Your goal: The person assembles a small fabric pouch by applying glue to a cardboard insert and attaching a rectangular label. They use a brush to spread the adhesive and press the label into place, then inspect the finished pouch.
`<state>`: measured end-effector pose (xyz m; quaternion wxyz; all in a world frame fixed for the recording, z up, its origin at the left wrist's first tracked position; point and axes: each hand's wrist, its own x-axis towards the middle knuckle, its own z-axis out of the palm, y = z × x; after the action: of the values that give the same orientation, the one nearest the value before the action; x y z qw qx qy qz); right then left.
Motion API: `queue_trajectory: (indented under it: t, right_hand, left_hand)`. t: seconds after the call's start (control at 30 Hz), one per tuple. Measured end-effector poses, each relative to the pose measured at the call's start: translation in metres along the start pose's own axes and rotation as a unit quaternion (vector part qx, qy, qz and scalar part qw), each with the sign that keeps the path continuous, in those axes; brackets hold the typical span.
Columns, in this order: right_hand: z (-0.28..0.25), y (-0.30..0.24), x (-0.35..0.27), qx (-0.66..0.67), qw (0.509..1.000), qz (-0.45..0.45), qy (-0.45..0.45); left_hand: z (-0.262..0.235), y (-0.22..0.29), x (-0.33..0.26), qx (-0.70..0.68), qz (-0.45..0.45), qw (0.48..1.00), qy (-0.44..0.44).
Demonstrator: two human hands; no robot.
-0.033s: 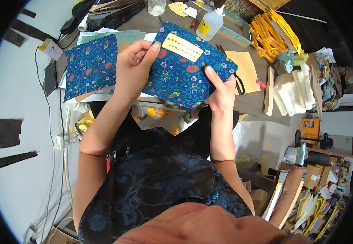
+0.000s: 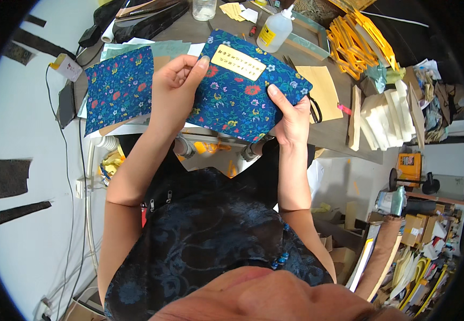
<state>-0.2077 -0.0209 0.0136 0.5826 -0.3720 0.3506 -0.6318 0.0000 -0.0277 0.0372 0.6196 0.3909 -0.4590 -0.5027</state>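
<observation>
I hold the blue flowered cover (image 2: 234, 107) out in front of me, seen over the near edge of the table (image 2: 331, 136), its label (image 2: 241, 62) side turned up toward my eyes, presumably so that I can look over the whole face at once. My left grip (image 2: 177, 83) is closed on its left edge, thumb laid on top near the far corner, the curled fingers drawn in beside it. My right grip (image 2: 292, 122) holds the right part of the near edge, thumb flat on the cloth and the fingers mostly hidden beneath. Holding it from two sides like this likely keeps it level and flat, and both thumbs sit clear of the pale yellow label, which I judge spares it from smudging. Whether the underside touches the table, I cannot tell. To my left lies a matching flowered piece (image 2: 118, 88), set aside with papers under it, so my middle space stays free for the cover. The white bottle (image 2: 275, 33) stands upright just beyond the cover, within easy reach, I would say. Near my right grip, a black loop (image 2: 316, 111), perhaps a scissor handle, lies by a pale yellow sheet (image 2: 323, 88).
</observation>
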Motion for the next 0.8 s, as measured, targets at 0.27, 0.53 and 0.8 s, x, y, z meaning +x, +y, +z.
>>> queue_trajectory:
  t: [0.27, 0.53, 0.8]
  right_hand:
    - [0.001, -0.004, -0.001, 0.035, 0.999, 0.035, -0.015]
    - [-0.010, 0.005, 0.000, 0.065, 0.998, 0.010, 0.011]
    - [0.004, -0.071, 0.061, -0.311, 0.910, -0.024, -0.274]
  left_hand:
    - [-0.006, 0.008, 0.005, 0.014, -0.061, 0.997, -0.040]
    - [-0.015, 0.018, 0.030, 0.042, -0.068, 0.982, -0.169]
    - [0.013, 0.068, 0.075, 0.416, 0.067, 0.801, -0.426]
